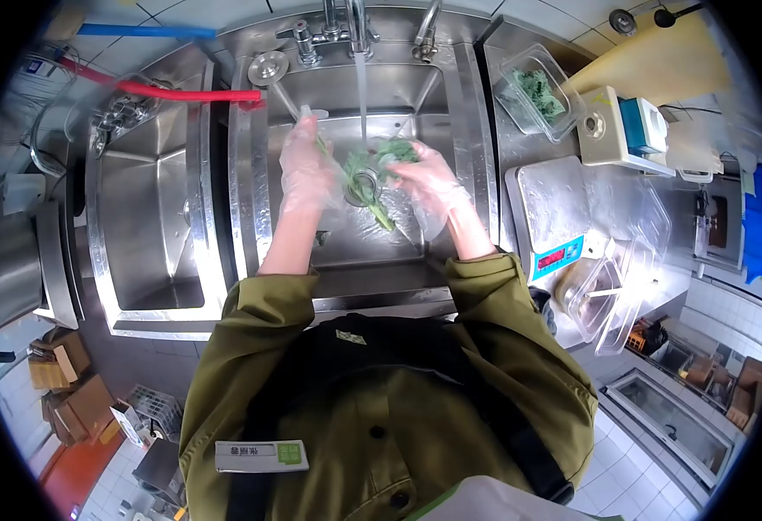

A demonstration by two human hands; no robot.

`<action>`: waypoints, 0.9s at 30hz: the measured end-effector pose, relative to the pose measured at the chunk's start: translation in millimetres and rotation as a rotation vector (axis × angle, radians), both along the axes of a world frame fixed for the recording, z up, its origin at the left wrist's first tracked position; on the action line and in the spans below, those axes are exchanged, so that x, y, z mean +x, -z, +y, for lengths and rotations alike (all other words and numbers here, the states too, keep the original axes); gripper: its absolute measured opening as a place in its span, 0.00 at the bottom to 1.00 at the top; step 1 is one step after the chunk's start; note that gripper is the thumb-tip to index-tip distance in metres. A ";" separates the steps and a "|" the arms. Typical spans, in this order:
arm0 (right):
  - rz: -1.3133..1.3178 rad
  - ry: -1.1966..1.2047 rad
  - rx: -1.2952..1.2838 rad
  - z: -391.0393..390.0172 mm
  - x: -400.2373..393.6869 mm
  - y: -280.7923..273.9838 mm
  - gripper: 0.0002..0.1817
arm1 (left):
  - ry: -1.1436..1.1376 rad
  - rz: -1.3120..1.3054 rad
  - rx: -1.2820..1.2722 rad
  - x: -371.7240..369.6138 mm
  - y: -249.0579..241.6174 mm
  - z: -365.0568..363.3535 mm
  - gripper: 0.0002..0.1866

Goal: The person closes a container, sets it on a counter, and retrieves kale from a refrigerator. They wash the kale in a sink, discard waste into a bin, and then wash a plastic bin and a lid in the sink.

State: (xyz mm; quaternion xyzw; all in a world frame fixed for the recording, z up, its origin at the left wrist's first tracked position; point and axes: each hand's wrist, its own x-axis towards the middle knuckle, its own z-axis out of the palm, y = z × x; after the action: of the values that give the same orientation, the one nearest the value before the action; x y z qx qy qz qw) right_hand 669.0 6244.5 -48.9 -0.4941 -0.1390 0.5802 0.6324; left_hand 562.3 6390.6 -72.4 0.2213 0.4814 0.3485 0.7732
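Both my hands wear clear plastic gloves and are over the middle sink basin. My left hand points its fingers up toward the faucet, and a thin green stem shows between its thumb and fingers. My right hand has its fingers closed around curly kale leaves. Between the hands another piece of kale lies low in the basin, its pale stem pointing toward me. A round metal drain is partly covered by it. From the faucet a water stream falls between my hands.
Right of the sink, a clear plastic container holds more kale. Nearer stands a scale with a red display, beside clear plastic containers. A second basin is at left, with a red hose across its back.
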 end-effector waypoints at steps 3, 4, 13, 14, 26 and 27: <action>-0.426 -0.243 -0.049 13.0 -5.0 -10.1 0.21 | 0.110 0.116 0.106 5.9 -12.0 -11.2 0.15; -0.567 -0.308 -0.067 18.8 -10.8 -9.8 0.22 | 0.162 0.178 0.106 6.2 -12.7 -11.7 0.15; -0.824 -0.283 -0.056 3.4 -32.2 25.5 0.20 | 0.028 0.102 -0.202 -5.6 52.6 29.0 0.12; -0.753 -0.250 -0.037 -5.3 -25.6 24.0 0.20 | -0.008 0.063 -0.278 -7.4 50.8 33.9 0.11; -1.600 0.739 -0.768 -61.7 197.3 -53.9 0.22 | 0.188 -0.184 -0.185 -8.5 98.0 52.2 0.10; -1.519 0.456 -0.917 -52.2 202.1 -64.1 0.25 | 0.184 -0.193 -0.187 -3.3 94.2 48.0 0.10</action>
State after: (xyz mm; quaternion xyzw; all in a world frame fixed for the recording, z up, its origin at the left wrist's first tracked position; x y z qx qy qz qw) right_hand 871.2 6192.3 15.3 -0.9610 -0.1728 -0.0411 0.2121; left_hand 559.1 6438.6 -166.6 0.1570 0.4131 0.2493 0.8617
